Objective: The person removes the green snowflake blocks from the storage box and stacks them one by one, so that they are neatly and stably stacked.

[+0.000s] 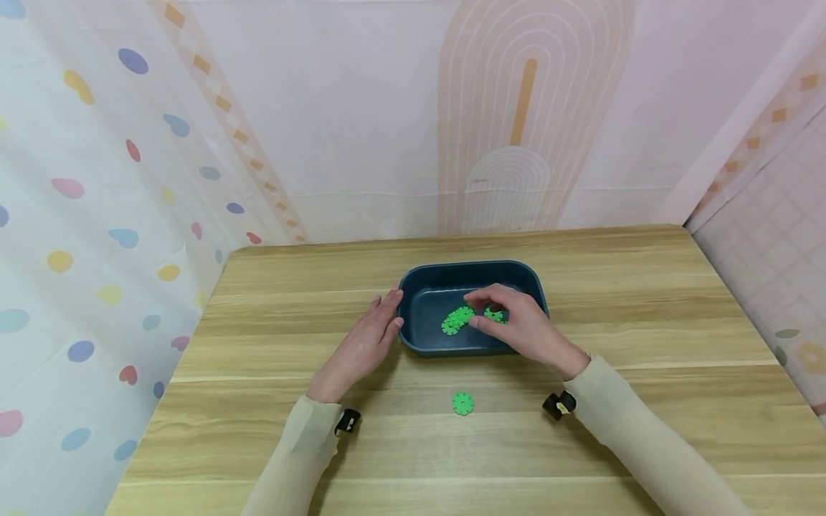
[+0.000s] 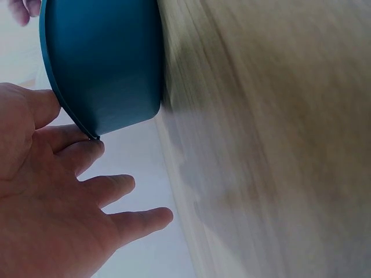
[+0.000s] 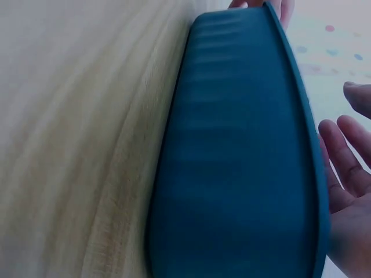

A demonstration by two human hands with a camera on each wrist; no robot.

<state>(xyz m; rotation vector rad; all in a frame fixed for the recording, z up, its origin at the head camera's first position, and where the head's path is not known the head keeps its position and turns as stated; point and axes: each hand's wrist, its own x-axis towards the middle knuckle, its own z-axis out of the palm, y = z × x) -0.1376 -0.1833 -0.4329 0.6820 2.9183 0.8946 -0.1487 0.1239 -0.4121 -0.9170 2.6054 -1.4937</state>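
A dark blue rectangular tray (image 1: 427, 304) sits on the wooden table, with several green notched discs (image 1: 454, 322) overlapping inside it. Another green disc (image 1: 493, 314) in the tray is partly covered by my right hand (image 1: 525, 328). That hand hovers over the tray, fingers bent loosely and thumb apart from them, with nothing visible between. My left hand (image 1: 363, 350) touches the tray's left end. In the left wrist view, its thumb and a finger meet the tray's rim (image 2: 51, 63) while the other fingers spread loosely. One green disc (image 1: 462, 403) lies on the table in front of the tray.
The wooden table (image 1: 290, 308) reaches back to a patterned curtain (image 1: 361, 115), with a spotted curtain (image 1: 90, 272) on the left. A small black device (image 1: 348, 421) is at the left wrist, and another black device (image 1: 558, 405) at the right.
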